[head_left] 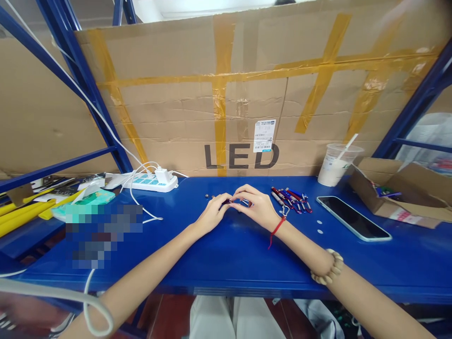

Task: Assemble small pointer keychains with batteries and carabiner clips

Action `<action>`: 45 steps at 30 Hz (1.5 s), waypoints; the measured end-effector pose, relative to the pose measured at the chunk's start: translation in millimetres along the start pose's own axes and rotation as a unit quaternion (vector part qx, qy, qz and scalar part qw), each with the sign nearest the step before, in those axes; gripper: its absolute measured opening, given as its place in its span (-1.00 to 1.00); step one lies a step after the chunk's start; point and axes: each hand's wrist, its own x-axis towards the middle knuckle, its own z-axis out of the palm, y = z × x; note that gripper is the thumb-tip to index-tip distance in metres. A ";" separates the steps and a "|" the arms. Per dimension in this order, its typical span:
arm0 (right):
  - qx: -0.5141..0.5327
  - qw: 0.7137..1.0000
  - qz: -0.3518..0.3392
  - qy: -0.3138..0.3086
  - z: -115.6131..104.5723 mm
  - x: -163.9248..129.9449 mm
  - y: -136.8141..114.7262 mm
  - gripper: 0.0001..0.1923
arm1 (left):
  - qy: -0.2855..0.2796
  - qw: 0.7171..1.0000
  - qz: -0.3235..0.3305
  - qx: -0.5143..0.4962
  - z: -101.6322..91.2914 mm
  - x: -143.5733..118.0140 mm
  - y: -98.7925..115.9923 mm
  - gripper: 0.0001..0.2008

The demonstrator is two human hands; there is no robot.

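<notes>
My left hand point(215, 210) and my right hand point(258, 205) meet at the fingertips above the blue table, both closed in a pinch. Something small and dark sits between the fingers, mostly hidden, so its kind cannot be made out. A shiny sliver shows under the right palm. Just right of that hand lies a pile of slim red, blue and silver metal tubes with carabiner clips point(291, 199). Behind my left hand are a few tiny metallic bits point(207, 195). A red string and a beaded bracelet point(328, 267) circle my right arm.
A white power strip point(151, 183) with cables stands at the back left. On the right are a phone point(354, 218), two small white discs point(319, 231), a plastic cup point(334, 167) and an open cardboard box point(406, 207). Taped cardboard point(169, 117) walls the back.
</notes>
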 end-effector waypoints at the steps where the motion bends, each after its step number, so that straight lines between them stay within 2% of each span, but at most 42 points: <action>1: 0.001 1.000 0.009 -0.007 -0.3 0.1 -0.5 -0.80 | 0.000 1.000 0.003 -0.002 0.4 0.0 -1.0 -0.82; 5: -0.012 0.999 0.036 -0.034 -1.6 0.8 0.0 -0.78 | -0.014 1.000 0.010 0.020 0.2 0.2 -3.8 -0.79; 8: -0.043 0.995 0.060 -0.070 -0.9 0.1 7.9 -0.78 | -0.045 0.993 0.004 0.111 -5.6 1.4 -4.4 -0.76; 10: -0.073 0.987 0.086 -0.116 0.4 -1.1 16.4 -0.79 | -0.082 0.973 0.002 0.215 -12.4 2.5 -5.0 -0.75; 13: -0.105 0.970 0.129 -0.175 1.5 -2.7 27.7 -0.83 | -0.121 0.936 0.036 0.330 -23.6 3.3 -6.8 -0.74; 15: -0.115 0.966 0.144 -0.179 1.3 -3.0 31.0 -0.81 | -0.122 0.921 0.063 0.364 -29.4 2.9 -8.0 -0.64; 18: -0.117 0.969 0.148 -0.162 1.0 -2.6 30.2 -0.78 | -0.123 0.915 0.077 0.376 -33.3 2.0 -8.2 -0.51; 23: -0.106 0.973 0.137 -0.150 2.1 -3.4 28.2 -0.77 | -0.081 0.937 0.043 0.337 -30.7 2.1 -2.7 -0.57; 28: -0.074 0.979 0.088 -0.169 6.3 -5.9 27.8 -0.78 | -0.097 0.962 -0.017 0.256 -25.1 3.1 2.8 -0.71; 33: -0.062 0.976 0.016 -0.209 16.7 -8.7 26.3 -0.84 | -0.020 0.992 -0.027 0.120 -22.4 5.8 6.2 -0.77; 39: -0.069 0.970 0.052 -0.227 19.0 -6.8 26.2 -0.83 | 0.066 0.997 -0.005 -0.035 -14.1 4.8 9.1 -0.77; 43: -0.041 0.970 0.072 -0.227 15.3 -5.4 27.5 -0.83 | 0.093 0.994 0.002 -0.052 -9.4 4.2 8.0 -0.77; 45: -0.017 0.968 0.087 -0.234 11.9 -5.0 29.8 -0.78 | 0.107 0.993 -0.019 -0.040 -9.2 4.4 8.0 -0.80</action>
